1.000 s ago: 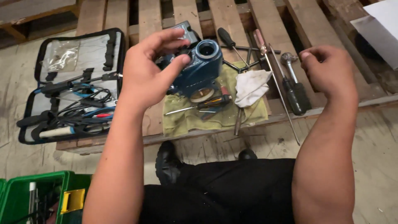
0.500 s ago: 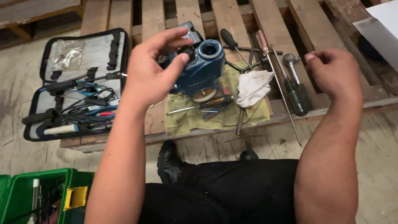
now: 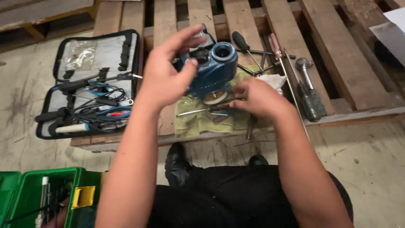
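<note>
Fingers (image 3: 185, 42) of the left hand (image 3: 166, 71) grasp the blue tool (image 3: 213, 71). Right hand (image 3: 257, 97) rests by screwdrivers (image 3: 211, 110) on the cloth (image 3: 198, 122); its grip is unclear.

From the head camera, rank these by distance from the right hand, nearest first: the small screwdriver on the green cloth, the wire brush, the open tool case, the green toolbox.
From the right hand:
1. Small screwdriver, at its fingertips on the cloth.
2. Wire brush, just to its right on the pallet.
3. Open tool case, far left.
4. Green toolbox, bottom left on the floor.

bare forearms, blk trousers (image 3: 236, 198), blk shoes (image 3: 175, 162)
</note>
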